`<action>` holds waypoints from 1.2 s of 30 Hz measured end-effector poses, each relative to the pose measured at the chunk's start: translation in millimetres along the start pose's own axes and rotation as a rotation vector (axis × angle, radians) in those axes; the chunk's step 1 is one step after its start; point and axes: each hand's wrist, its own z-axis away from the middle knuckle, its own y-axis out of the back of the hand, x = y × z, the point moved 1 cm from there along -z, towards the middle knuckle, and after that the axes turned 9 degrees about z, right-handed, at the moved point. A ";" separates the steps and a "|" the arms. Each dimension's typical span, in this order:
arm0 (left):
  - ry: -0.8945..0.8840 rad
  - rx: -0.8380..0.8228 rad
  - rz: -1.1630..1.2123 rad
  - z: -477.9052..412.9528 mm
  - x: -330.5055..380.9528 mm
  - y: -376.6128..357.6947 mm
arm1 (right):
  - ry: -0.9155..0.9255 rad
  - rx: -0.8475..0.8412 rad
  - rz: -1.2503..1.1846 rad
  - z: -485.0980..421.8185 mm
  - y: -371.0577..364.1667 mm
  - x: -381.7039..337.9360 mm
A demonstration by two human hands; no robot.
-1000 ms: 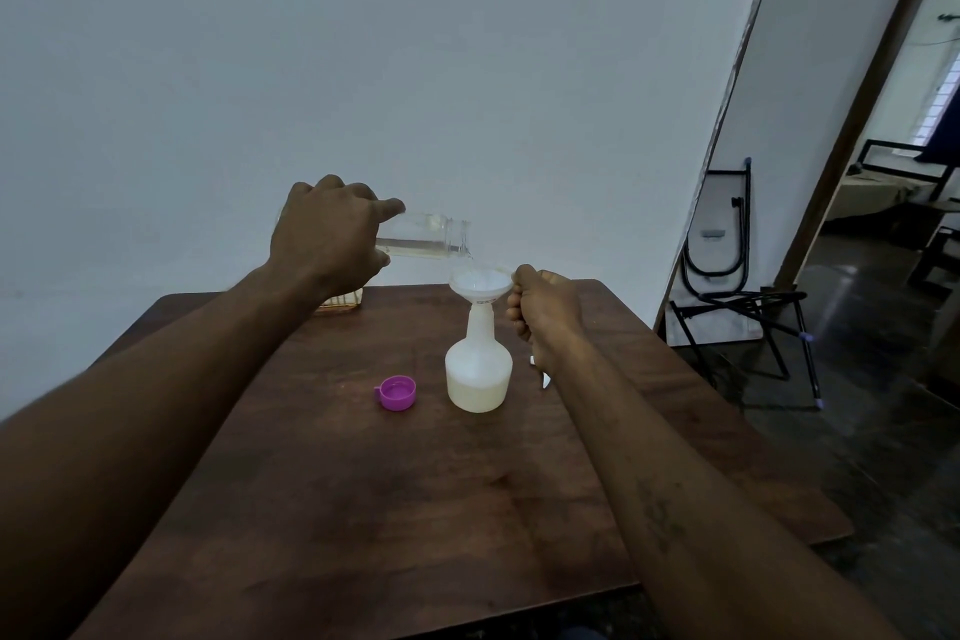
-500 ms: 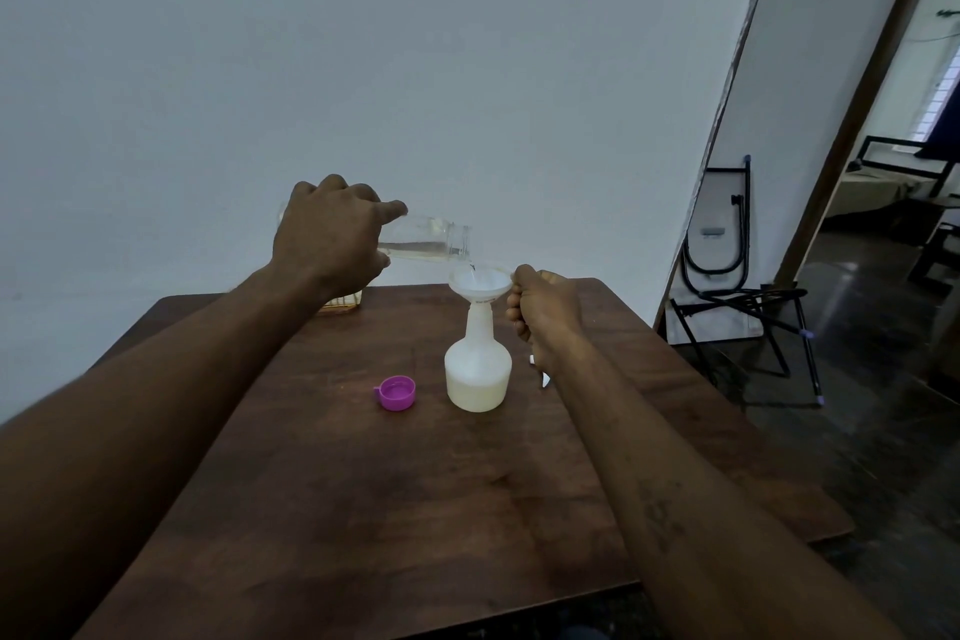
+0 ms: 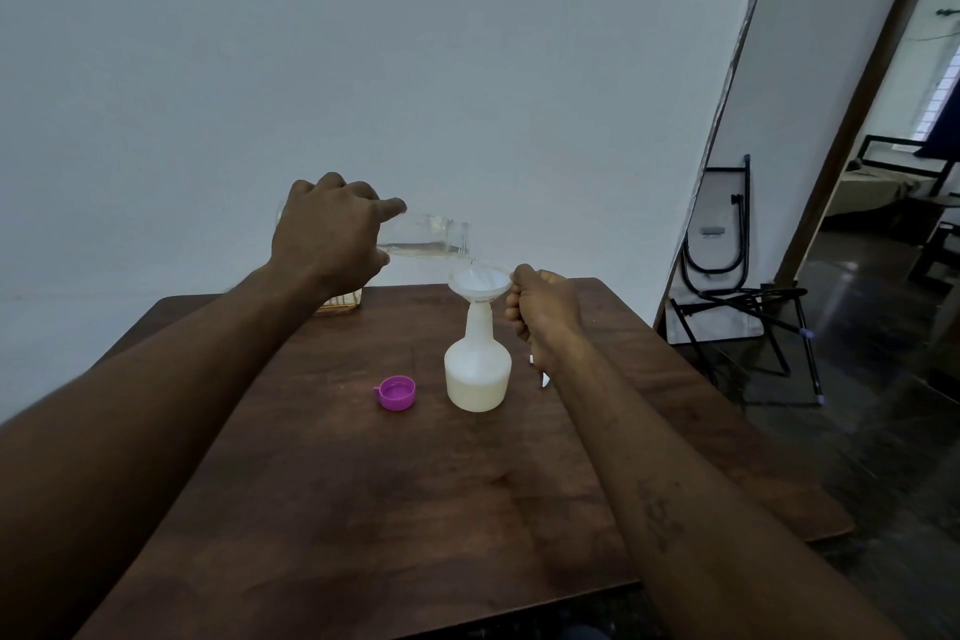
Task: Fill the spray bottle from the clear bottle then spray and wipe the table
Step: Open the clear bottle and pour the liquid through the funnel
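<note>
Liquid is poured through a funnel.
Clear bottle is gripped, tipped, by left hand; funnel on spray bottle is pinched by right hand.

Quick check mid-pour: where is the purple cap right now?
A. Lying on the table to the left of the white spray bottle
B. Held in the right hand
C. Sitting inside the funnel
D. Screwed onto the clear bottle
A: the purple cap lies open side up on the table, just left of the white spray bottle, apart from both hands.
</note>
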 end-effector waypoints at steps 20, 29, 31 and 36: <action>-0.008 0.006 0.000 -1.2 0.8 0.0 | 0.002 0.004 0.004 0.1 -0.4 -1.7; -0.013 0.015 0.006 -2.3 -0.5 -0.1 | 0.004 -0.002 0.003 0.4 -0.6 -2.1; -0.015 0.015 0.006 -2.4 -0.6 -0.6 | 0.006 -0.002 0.004 0.5 -0.6 -2.2; -0.023 0.022 -0.003 -4.6 -1.9 -1.7 | 0.005 0.004 0.002 0.4 -0.6 -1.6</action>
